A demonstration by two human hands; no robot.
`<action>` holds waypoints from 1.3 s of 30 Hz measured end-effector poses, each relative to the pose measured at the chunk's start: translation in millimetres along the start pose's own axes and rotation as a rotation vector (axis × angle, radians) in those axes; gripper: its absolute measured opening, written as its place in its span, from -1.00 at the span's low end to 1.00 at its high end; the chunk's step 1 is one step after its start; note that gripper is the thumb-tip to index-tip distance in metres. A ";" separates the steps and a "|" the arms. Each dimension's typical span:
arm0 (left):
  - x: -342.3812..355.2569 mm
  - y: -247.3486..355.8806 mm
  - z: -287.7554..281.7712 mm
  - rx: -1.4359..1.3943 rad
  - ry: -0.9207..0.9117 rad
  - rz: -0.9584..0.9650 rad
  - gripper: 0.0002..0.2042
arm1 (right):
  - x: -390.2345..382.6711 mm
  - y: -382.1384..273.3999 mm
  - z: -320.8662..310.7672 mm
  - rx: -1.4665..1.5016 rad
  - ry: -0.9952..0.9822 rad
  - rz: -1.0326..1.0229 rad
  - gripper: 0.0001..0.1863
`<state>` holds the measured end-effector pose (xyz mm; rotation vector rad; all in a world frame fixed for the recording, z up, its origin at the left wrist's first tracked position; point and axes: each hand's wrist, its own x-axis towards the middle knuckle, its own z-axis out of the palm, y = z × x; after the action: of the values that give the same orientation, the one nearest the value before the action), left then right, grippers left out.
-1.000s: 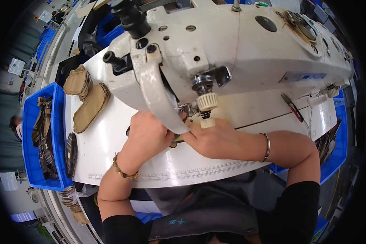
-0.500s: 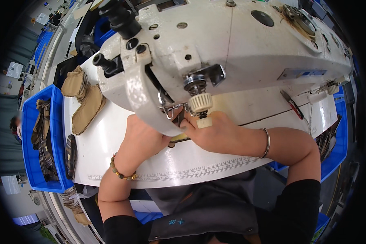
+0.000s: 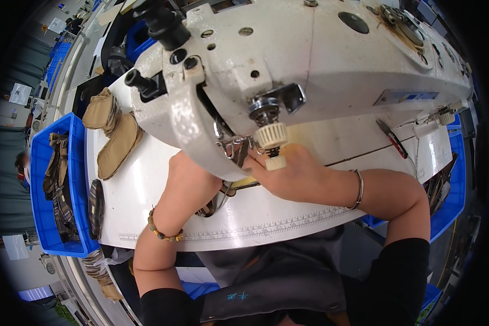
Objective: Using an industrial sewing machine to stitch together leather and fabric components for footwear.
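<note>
Under the head of a white sewing machine [image 3: 331, 65], both my hands work close together on a brown fabric piece [image 3: 206, 209]. My left hand [image 3: 193, 176] is curled over it, with its fingertips hidden behind the machine's curved guard. Part of the fabric, with a thin pale edge, sticks out below this hand. My right hand [image 3: 290, 168] is closed, thumb and forefinger pressed together at a dark strip [image 3: 241, 155] of the work beside the needle area. The machine covers most of the work.
Tan padded pieces [image 3: 118, 145] lie stacked on the white table [image 3: 146, 201], left of the machine. A blue bin [image 3: 81, 217] of brown straps stands at the left edge, a dark striped piece [image 3: 95, 209] beside it. Red-handled snips [image 3: 392, 139] lie right; another blue bin [image 3: 455, 190] stands beyond.
More of the brown fabric and its pale edge now shows below my left hand. My right fingers have shifted slightly; both hands stay near the needle area.
</note>
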<state>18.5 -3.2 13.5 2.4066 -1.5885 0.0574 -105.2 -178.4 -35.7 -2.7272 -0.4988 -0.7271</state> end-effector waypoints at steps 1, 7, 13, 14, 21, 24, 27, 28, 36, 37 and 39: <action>-1.0 -2.8 1.0 0.001 0.000 0.000 -0.86 | -0.4 -1.8 -0.6 0.000 0.000 0.000 -0.90; 0.9 1.8 -0.3 0.022 0.039 0.071 -0.84 | -6.2 -6.6 9.4 0.063 0.029 -0.004 -0.91; 2.6 6.5 -2.0 0.011 0.044 0.069 -0.81 | -3.1 -6.1 9.7 0.065 0.011 -0.031 -0.91; 2.2 8.3 -1.7 0.000 0.056 0.055 -0.81 | -2.9 -6.2 9.6 0.064 0.009 -0.037 -0.90; 3.2 17.0 -1.2 0.036 0.065 0.040 -0.84 | -4.0 -4.8 5.8 0.048 -0.002 -0.050 -0.90; 3.9 17.2 0.5 0.037 0.007 -0.009 -0.87 | -4.5 -2.8 8.9 0.059 0.010 -0.046 -0.93; 3.8 19.7 0.8 0.001 0.053 -0.038 -0.89 | -3.0 -2.5 7.5 0.077 -0.012 -0.027 -0.92; 4.4 19.7 0.2 0.017 0.023 -0.050 -0.90 | -3.2 -2.2 4.6 0.076 -0.013 -0.028 -0.92; 5.2 20.4 0.1 -0.002 0.018 -0.047 -0.90 | -2.7 -0.3 -0.8 -0.048 -0.181 -0.067 -0.68; 5.9 21.7 -1.5 -0.031 0.031 -0.042 -0.90 | -1.9 0.1 -0.7 -0.049 -0.181 -0.067 -0.68; 5.6 18.7 -2.5 -0.060 0.043 -0.033 -0.90 | 0.1 0.0 -0.1 0.022 -0.044 -0.036 -0.89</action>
<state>4.0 -14.7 20.5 2.3693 -1.5100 0.0545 -105.1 -178.5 -35.6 -2.7253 -0.5644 -0.6680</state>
